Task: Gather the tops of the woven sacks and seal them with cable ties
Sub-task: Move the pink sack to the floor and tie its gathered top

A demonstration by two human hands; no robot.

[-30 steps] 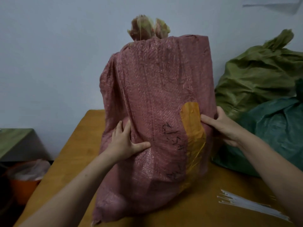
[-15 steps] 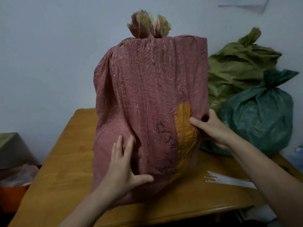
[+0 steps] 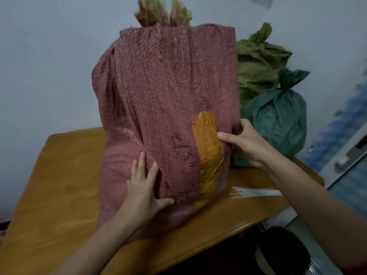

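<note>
Standing upright on the table [image 3: 59,185], the red woven sack [image 3: 164,96] is being steadied, probably for gathering its top: left hand [image 3: 145,187] is pressing flat, fingers straight; right hand [image 3: 246,143] is pinching its side fold. Cable ties [image 3: 256,192] are lying just below the right fingers, within reach.

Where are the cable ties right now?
In the head view, the cable ties lie on the wooden table, right of the red sack, below the right hand.
</note>
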